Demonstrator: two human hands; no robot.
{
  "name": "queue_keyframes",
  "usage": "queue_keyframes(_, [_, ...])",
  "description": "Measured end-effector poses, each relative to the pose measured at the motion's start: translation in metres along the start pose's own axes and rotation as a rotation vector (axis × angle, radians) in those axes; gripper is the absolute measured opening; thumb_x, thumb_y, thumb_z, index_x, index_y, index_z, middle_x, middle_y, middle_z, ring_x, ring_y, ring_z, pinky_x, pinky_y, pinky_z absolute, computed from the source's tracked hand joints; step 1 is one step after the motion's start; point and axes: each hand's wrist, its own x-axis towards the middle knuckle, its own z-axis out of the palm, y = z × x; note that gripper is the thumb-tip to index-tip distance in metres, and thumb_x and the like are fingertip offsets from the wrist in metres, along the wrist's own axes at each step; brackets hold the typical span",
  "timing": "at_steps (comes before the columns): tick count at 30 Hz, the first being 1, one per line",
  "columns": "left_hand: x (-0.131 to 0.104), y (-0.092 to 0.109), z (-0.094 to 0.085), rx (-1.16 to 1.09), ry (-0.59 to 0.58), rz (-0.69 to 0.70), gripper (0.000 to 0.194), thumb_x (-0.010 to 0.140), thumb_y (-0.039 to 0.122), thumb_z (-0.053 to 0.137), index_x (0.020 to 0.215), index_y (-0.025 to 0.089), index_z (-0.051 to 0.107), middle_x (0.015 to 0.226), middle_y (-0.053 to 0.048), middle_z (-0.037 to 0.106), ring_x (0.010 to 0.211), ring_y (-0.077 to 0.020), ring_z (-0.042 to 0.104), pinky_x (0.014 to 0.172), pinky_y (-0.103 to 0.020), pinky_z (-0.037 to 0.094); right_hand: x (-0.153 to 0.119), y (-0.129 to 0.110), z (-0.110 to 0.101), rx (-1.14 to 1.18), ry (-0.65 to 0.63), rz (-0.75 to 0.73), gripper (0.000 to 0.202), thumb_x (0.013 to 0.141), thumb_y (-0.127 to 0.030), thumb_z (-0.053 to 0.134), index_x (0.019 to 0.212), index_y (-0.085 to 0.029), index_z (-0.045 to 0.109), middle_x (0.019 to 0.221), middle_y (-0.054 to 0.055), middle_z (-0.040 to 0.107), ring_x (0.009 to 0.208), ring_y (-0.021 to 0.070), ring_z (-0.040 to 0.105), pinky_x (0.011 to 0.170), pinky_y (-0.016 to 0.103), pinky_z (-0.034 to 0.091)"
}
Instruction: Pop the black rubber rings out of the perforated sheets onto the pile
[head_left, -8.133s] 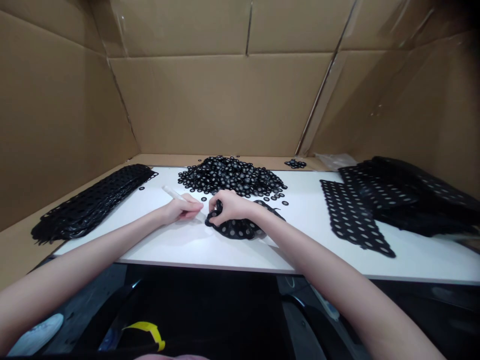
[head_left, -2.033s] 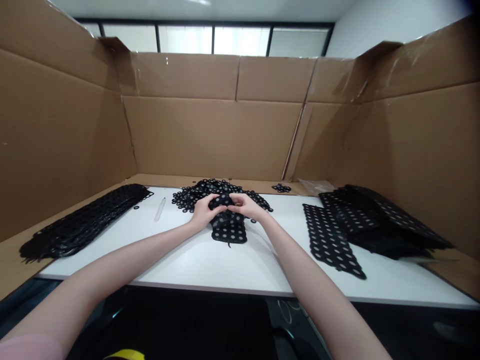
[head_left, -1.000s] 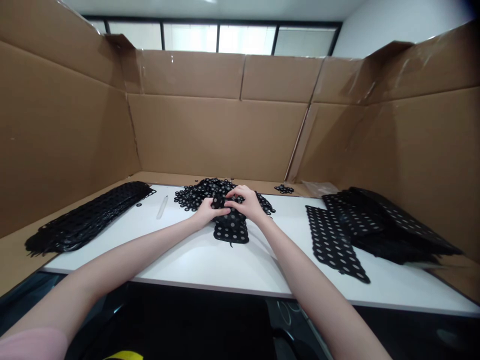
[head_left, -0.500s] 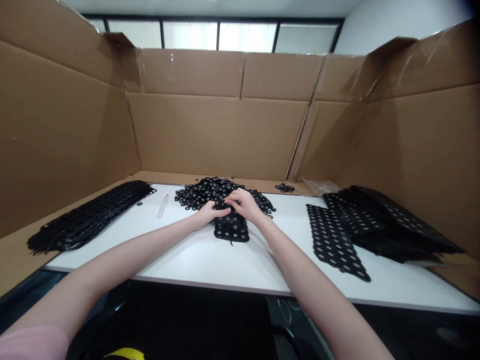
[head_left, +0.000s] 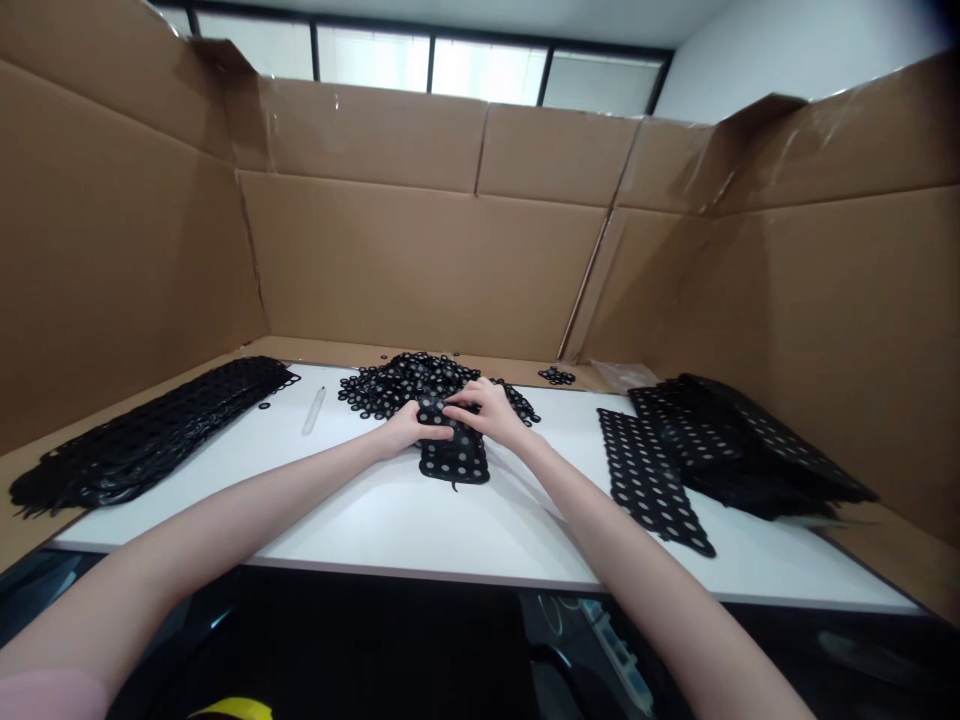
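Note:
A black sheet with rows of grey dots [head_left: 454, 465] is in front of me, its near end low over the white table. My left hand [head_left: 403, 428] grips its left side, thumb lying across the dotted face. On the upper right of the sheet, my right hand [head_left: 486, 410] has thumb and fingertips pinched together; any small piece between them is too small to make out. Right behind both hands spreads a heap of small black rings [head_left: 390, 385], partly hidden by them.
Stacked black perforated strips [head_left: 165, 430] lie left, near a white pen-like tool [head_left: 314, 411] and a loose ring [head_left: 264, 406]. Dotted sheets [head_left: 651, 478] and a darker pile [head_left: 739, 450] lie right. A small ring cluster [head_left: 556, 376] sits behind. Cardboard walls [head_left: 420, 260] enclose the table [head_left: 420, 540].
The view has shifted and tilted slightly, moving most things a little left. The right fingertips have shifted slightly on the sheet, showing more dots at its upper end. The left hand keeps its grip.

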Motion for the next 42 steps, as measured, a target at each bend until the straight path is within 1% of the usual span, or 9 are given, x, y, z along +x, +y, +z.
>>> queue_keyframes(4, [-0.001,0.006,0.004,0.033,-0.053,-0.047,0.040,0.056,0.031,0.080,0.088,0.011,0.067,0.084,-0.009,0.069,0.078,-0.0211,0.064,0.077,-0.036,0.049,-0.008,-0.003,0.000,-0.083,0.036,-0.015,0.033,0.084,-0.047,0.051,0.074,-0.023,0.071,0.071,0.003,0.063,0.076,0.0170,0.049,0.072,0.034,0.027])
queue_keyframes(8, [-0.002,0.010,0.008,0.006,-0.117,-0.018,0.047,0.056,0.030,0.080,0.098,0.013,0.065,0.092,-0.009,0.069,0.080,-0.0219,0.064,0.073,-0.036,0.052,-0.008,-0.011,0.000,-0.091,0.082,-0.048,0.031,0.082,-0.049,0.053,0.078,-0.023,0.069,0.074,0.003,0.062,0.079,0.0172,0.049,0.073,0.034,0.026])
queue_keyframes(12, [-0.004,0.010,0.012,-0.007,-0.135,0.008,0.041,0.061,0.031,0.077,0.097,0.014,0.066,0.092,-0.008,0.068,0.080,-0.0215,0.064,0.071,-0.036,0.053,-0.008,-0.016,0.002,-0.078,0.034,-0.092,0.035,0.089,-0.042,0.043,0.074,-0.021,0.067,0.071,0.003,0.060,0.078,0.0161,0.047,0.074,0.034,0.026])
queue_keyframes(17, [-0.006,0.008,0.013,-0.017,-0.116,0.008,0.038,0.062,0.031,0.076,0.095,0.014,0.067,0.093,-0.008,0.069,0.075,-0.0189,0.064,0.072,-0.034,0.052,-0.008,-0.014,0.010,-0.041,0.027,-0.035,0.043,0.091,-0.038,0.040,0.057,-0.018,0.057,0.064,0.002,0.056,0.073,0.0154,0.046,0.071,0.033,0.026])
queue_keyframes(21, [-0.006,0.009,0.011,0.006,-0.108,0.009,0.039,0.063,0.031,0.075,0.097,0.015,0.067,0.093,-0.008,0.068,0.074,-0.0190,0.063,0.071,-0.034,0.052,-0.007,-0.012,0.012,0.056,0.034,0.031,0.050,0.091,-0.043,0.037,0.048,-0.018,0.044,0.055,0.001,0.049,0.066,0.0147,0.044,0.065,0.030,0.029])
queue_keyframes(25, [-0.009,0.013,0.011,0.047,-0.159,0.012,0.037,0.063,0.031,0.075,0.095,0.014,0.067,0.088,-0.008,0.068,0.074,-0.0190,0.063,0.071,-0.033,0.052,-0.005,-0.011,0.006,0.114,0.071,0.092,0.052,0.090,-0.047,0.035,0.047,-0.019,0.043,0.049,0.001,0.045,0.059,0.0145,0.041,0.060,0.029,0.032])
queue_keyframes(28, [-0.010,0.016,0.012,0.021,-0.153,0.014,0.039,0.063,0.032,0.075,0.097,0.014,0.067,0.089,-0.008,0.068,0.076,-0.0198,0.062,0.069,-0.033,0.052,-0.007,-0.010,-0.001,0.143,0.028,0.026,0.046,0.087,-0.047,0.041,0.054,-0.020,0.057,0.057,0.002,0.054,0.064,0.0155,0.045,0.064,0.030,0.035])
queue_keyframes(31, [-0.011,0.018,0.013,0.022,-0.150,0.015,0.040,0.063,0.032,0.075,0.098,0.014,0.066,0.089,-0.008,0.067,0.078,-0.0196,0.062,0.069,-0.032,0.051,-0.009,-0.008,-0.007,0.213,-0.006,-0.015,0.030,0.083,-0.045,0.051,0.075,-0.022,0.069,0.071,0.003,0.063,0.074,0.0174,0.050,0.069,0.031,0.039])
queue_keyframes(42, [-0.007,0.011,0.011,-0.056,-0.179,0.014,0.038,0.063,0.031,0.074,0.095,0.012,0.066,0.085,-0.008,0.066,0.071,-0.0179,0.060,0.063,-0.031,0.051,-0.011,-0.001,-0.007,0.285,-0.005,0.006,0.019,0.076,-0.037,0.060,0.086,-0.025,0.072,0.077,0.005,0.067,0.078,0.0199,0.054,0.074,0.035,0.041])
